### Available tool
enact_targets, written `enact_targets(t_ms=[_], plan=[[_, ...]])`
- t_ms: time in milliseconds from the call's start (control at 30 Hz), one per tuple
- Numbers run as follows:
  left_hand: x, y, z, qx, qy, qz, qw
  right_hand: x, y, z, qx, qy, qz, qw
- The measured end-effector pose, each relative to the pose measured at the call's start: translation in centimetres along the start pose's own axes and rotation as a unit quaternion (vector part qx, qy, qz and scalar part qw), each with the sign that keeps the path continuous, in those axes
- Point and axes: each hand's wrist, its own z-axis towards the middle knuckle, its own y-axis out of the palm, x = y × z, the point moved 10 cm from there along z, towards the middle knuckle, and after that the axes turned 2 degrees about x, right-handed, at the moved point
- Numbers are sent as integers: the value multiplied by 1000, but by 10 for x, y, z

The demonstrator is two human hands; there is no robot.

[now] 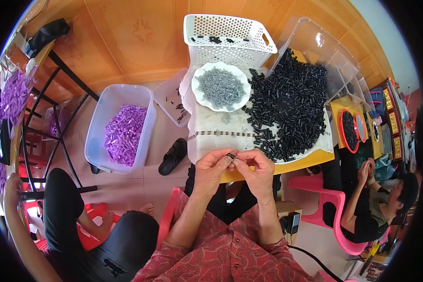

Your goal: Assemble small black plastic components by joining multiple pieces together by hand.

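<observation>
My left hand (209, 170) and my right hand (257, 173) meet at the near edge of the table, thumbs and fingertips pinched together. Between them is a small black tube-like piece (231, 155), mostly covered by the fingers. A large heap of similar short black pieces (289, 105) spreads over the cloth to the right, just beyond my right hand. Farther off, a white scalloped plate (196, 97) bears a pile of small clear grey pieces (222, 88). A few clear pieces lie loose on the white cloth (207, 123) near the plate.
A white perforated basket (230, 54) stands at the back, beside a tipped clear bin (310, 30). On the floor at left are a tub (148, 101) of purple pieces and a black sandal (173, 156). People sit at left (108, 244) and right (378, 207); a pink chair (322, 207) is close by.
</observation>
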Motion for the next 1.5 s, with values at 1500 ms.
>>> enact_targets(t_ms=[1500], plan=[[-28,7,-4,-15,-146,-74,986,17,-129,47,218,-66,-503,834]])
